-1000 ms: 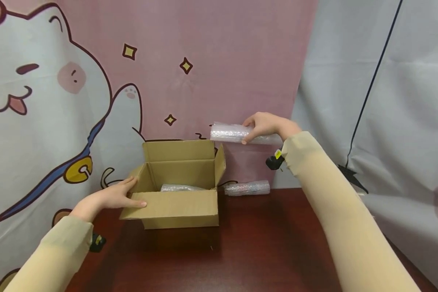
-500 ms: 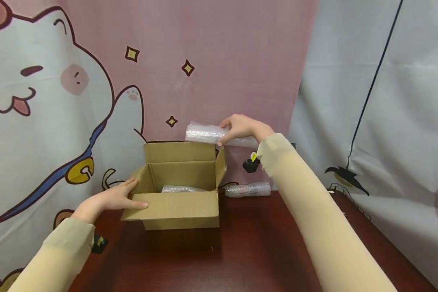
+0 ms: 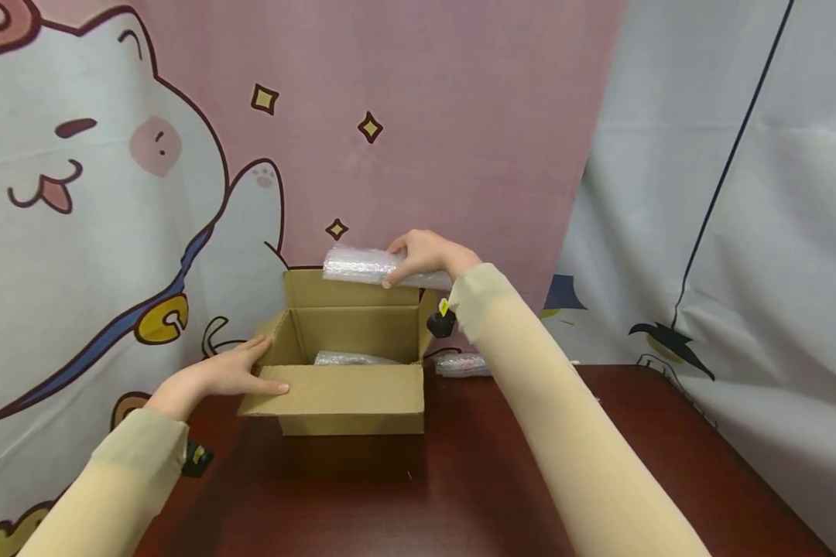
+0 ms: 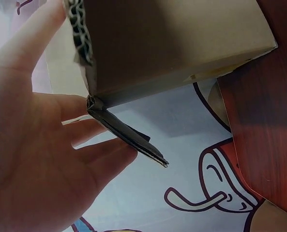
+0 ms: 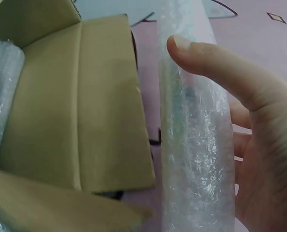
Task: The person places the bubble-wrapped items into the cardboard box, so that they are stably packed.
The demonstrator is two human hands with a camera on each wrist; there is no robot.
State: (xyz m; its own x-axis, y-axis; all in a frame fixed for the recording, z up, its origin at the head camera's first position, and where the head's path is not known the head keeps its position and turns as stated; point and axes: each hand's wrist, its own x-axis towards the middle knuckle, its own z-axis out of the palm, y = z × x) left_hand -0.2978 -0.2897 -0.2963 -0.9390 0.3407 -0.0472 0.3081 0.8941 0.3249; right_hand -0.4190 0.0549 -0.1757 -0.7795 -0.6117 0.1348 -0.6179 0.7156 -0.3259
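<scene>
A bubble-wrapped roll (image 3: 358, 265) is gripped from above by my right hand (image 3: 425, 255), over the back flap of an open cardboard box (image 3: 351, 424). In the right wrist view my thumb lies across the near side of the clear bubble wrap (image 5: 196, 154), with the fingers behind it. Faint colours show through the wrap. My left hand (image 3: 226, 373) rests at the box's left front corner, thumb on the front flap (image 3: 362, 387) and fingers along the left flap. Inside the box lies another bubble-wrapped bundle (image 3: 351, 358), partly hidden by the front flap.
Beside the box, to its right, another bubble-wrapped roll (image 3: 462, 365) lies on the dark red table (image 3: 474, 480), partly covered by my right sleeve. A pink and white cartoon curtain (image 3: 474, 116) hangs directly behind the box.
My right hand has carried the wrapped roll leftward and slightly down, from the right of the box to above its back flap. My left hand stays on the flaps.
</scene>
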